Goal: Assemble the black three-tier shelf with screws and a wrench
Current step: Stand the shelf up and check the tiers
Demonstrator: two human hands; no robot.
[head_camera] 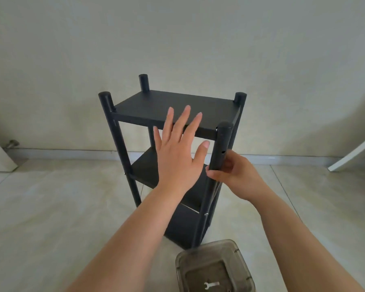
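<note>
Standing upright at the centre of the frame, the black three-tier shelf (173, 106) rests on the pale tiled floor (51, 207) in front of a plain wall (177, 39). All three boards sit between four round posts, so the frame looks largely put together. It reads as rigid painted board and tube, probably light enough to shift with one hand, tall and narrow enough to tip if pushed high up. The smooth posts offer the surest hold; the board edges are thin and give less to close on.

At the lower middle of the frame sits a smoky clear plastic container (215, 268), just beside the shelf's near foot, with a small silver wrench (211, 285) lying in its bottom. I cannot see any loose screws in it.

The left hand (177, 157) is spread wide with fingers straight, its tips reaching the front edge of the top board, holding nothing. The right hand (234, 173) has its grip closed round the near right post (220, 152), just under a small screw hole (223, 152) that looks unfilled. That hole, by my judgement, is where a screw is wanted next, with the post steadied low as it is now.
</note>
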